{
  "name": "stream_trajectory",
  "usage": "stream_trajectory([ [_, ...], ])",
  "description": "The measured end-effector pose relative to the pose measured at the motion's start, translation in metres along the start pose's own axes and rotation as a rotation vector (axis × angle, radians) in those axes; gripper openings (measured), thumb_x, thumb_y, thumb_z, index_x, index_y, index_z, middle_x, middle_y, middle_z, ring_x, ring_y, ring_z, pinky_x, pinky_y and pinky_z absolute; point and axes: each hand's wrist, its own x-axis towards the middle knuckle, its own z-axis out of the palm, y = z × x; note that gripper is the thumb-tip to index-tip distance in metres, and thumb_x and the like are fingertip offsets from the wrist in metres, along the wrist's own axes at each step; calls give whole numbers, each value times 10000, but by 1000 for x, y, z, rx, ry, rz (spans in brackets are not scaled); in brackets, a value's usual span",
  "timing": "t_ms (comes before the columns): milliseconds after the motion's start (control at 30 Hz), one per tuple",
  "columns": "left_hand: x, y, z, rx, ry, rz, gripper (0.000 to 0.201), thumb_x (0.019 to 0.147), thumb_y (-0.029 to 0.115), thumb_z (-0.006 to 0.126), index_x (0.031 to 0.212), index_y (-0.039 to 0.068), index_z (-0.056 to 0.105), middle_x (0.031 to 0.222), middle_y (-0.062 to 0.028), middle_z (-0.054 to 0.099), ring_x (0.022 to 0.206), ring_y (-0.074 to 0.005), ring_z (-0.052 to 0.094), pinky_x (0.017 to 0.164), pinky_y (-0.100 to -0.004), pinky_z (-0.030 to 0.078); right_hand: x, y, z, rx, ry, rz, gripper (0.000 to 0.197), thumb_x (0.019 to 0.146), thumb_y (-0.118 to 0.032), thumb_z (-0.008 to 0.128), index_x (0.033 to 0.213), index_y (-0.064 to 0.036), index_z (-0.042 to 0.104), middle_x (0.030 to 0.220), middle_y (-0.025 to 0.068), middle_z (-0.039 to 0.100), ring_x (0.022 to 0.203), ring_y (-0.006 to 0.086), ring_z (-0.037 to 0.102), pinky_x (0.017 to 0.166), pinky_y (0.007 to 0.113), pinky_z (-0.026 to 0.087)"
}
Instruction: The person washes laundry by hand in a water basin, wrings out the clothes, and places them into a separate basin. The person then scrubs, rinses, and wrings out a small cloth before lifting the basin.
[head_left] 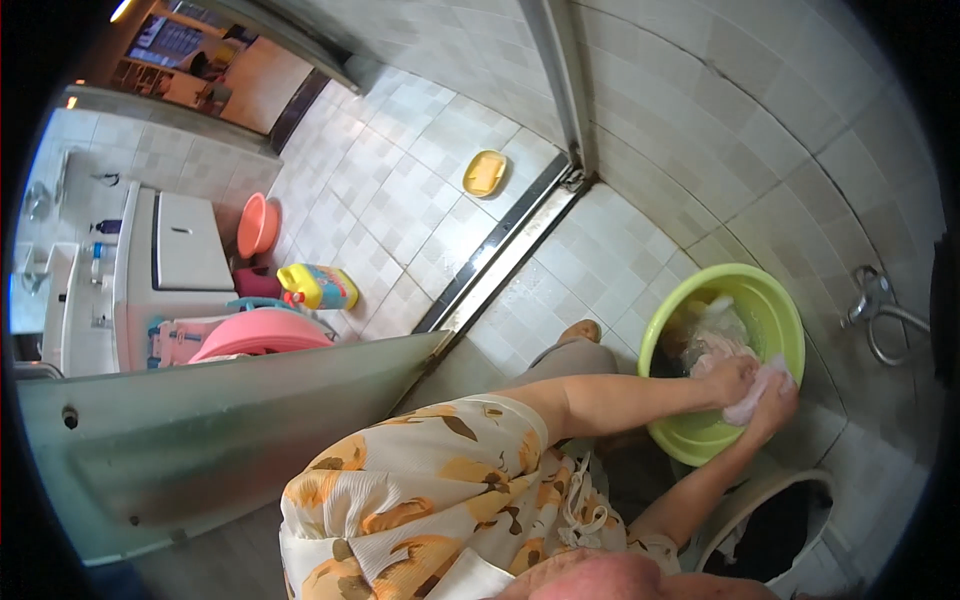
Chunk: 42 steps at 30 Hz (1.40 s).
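Cloth (742, 410), pale and bunched over the right side of the green basin (787, 318), could slip in if wetness loosens my left hand (733, 381) and right hand (776, 406), both with fingers curled closed around it.

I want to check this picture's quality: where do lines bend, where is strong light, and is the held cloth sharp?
Head view: curved grout lines on the beige-grey tiled wall and black corners; head view: a small, bright whitish light at upper left; head view: the pale pink crumpled cloth in left hand and right hand shows little fine texture.
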Motion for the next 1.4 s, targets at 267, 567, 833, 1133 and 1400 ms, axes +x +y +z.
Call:
stream_trajectory([
  [267,-3,30,-27,-61,68,-168,686,863,309,517,1400,-8,232,1370,-299,310,1294,-410,295,1073,-412,263,-16,-31,57,-187,-481,-288,307,854,-270,582,993,2,610,1058,244,575,1005,390,535,883,422,408],
  [567,-3,33,-33,47,152,-231,658,838,318,555,1400,101,290,1392,-185,345,1281,-356,347,1046,-456,314,-45,44,187,-451,-561,-289,309,844,-279,592,977,-1,610,1079,246,563,1020,390,523,883,422,401],
  [833,-7,26,-15,157,211,-76,646,773,313,599,1324,40,399,1266,-257,456,1187,-385,437,1010,-434,357,-26,97,156,-337,-525,-329,311,835,-287,602,964,-4,611,1097,247,553,1033,390,513,883,422,395],
  [1133,-13,46,-36,270,134,65,683,804,320,580,1355,-5,342,1302,-277,424,1226,-393,399,1030,-433,334,-19,-45,-46,-7,-302,-373,244,767,-223,586,895,-17,614,792,216,607,725,397,585,634,444,450],
  [1400,-14,60,-49,150,152,145,688,807,323,572,1356,-21,338,1297,-295,419,1201,-404,421,1030,-424,337,-35,-125,-178,13,-61,-384,184,742,-177,619,810,-10,583,737,200,584,680,389,561,594,408,438],
])
